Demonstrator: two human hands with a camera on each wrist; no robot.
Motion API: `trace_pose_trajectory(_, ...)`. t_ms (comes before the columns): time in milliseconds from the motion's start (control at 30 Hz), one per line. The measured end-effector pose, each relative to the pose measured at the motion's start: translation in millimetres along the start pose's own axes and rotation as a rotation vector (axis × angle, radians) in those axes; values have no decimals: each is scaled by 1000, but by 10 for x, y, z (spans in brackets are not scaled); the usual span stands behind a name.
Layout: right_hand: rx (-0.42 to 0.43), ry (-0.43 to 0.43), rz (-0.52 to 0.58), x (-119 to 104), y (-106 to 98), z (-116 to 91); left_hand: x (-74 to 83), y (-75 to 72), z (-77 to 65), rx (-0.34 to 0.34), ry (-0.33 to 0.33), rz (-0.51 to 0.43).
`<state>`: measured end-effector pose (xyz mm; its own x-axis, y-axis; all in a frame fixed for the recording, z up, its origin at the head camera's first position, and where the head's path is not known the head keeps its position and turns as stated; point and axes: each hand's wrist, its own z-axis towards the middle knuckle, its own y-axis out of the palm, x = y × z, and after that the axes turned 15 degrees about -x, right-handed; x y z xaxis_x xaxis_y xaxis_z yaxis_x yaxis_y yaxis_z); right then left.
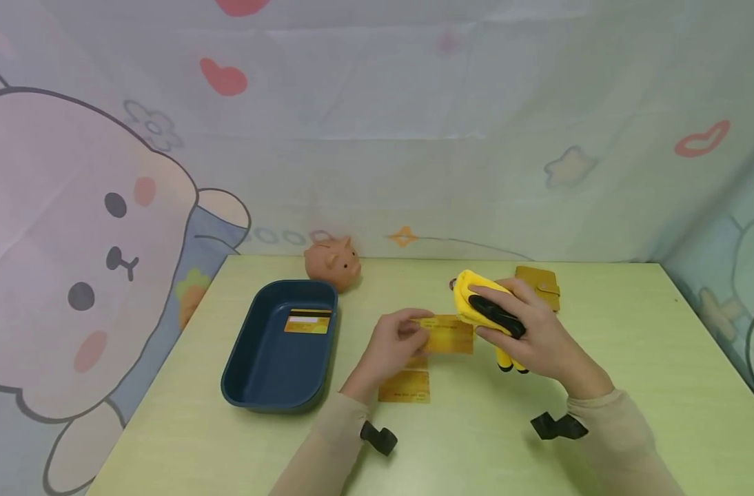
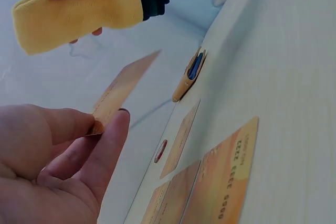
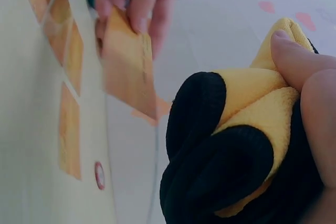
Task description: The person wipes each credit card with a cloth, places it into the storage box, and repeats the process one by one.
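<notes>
My left hand (image 1: 394, 344) pinches an orange-gold bank card (image 1: 449, 335) between thumb and fingers. Raised off the table, this card slants upward in the left wrist view. My right hand (image 1: 538, 331) grips a soft yellow-and-black plush item (image 1: 473, 295) just right of the card. Two yellow leg-like parts with black ends hang beneath it in the head view; its exact kind cannot be told. More gold cards (image 2: 223, 174) lie on the table below the left hand, partly hidden by it in the head view.
Left of the hands stands a dark blue tray (image 1: 233, 386) with one card (image 1: 309, 321) inside. Behind it sits a pink piggy bank (image 1: 332, 264). A mustard wallet (image 1: 538, 286) lies behind the right hand. One small red-rimmed disc (image 3: 100, 175) is near the cards.
</notes>
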<state>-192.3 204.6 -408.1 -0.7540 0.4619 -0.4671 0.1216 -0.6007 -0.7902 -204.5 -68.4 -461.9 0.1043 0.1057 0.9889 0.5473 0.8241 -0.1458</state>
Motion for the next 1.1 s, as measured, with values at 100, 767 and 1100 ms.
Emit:
trace_pose_trajectory(100, -35, -10, -16, -31, 84, 39, -1, 6, -19, 12, -12, -44)
trace_pose_trajectory(767, -92, -67, -209, -54, 305, 125, 138, -20, -70, -177, 87, -281)
trace_pose_trajectory(1100, -41, -91, -273, -42, 382, 161, 247, -14, -92, -177, 156, -340)
